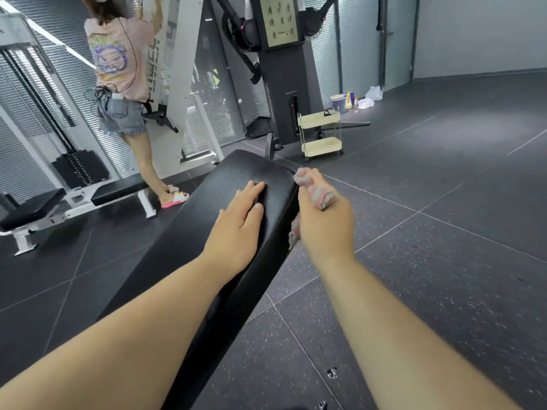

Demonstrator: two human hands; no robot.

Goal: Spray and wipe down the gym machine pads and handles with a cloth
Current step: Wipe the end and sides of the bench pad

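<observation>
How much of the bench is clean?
Done: cannot tell; the long black padded bench shows no streaks. In hand: the right hand grips a fluffy pink-and-grey cloth at its side edge, the left hand rests on top. To do: the other black bench.

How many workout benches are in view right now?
2: the near bench under the left hand, the far bench at left beside the white machine. Others may be hidden.

Black bench pad [245, 170]; left hand [236, 229] flat on top, fingers straight.

left hand [236, 229] flat, right hand [324, 224] — clenched round cloth [322, 197]
</observation>
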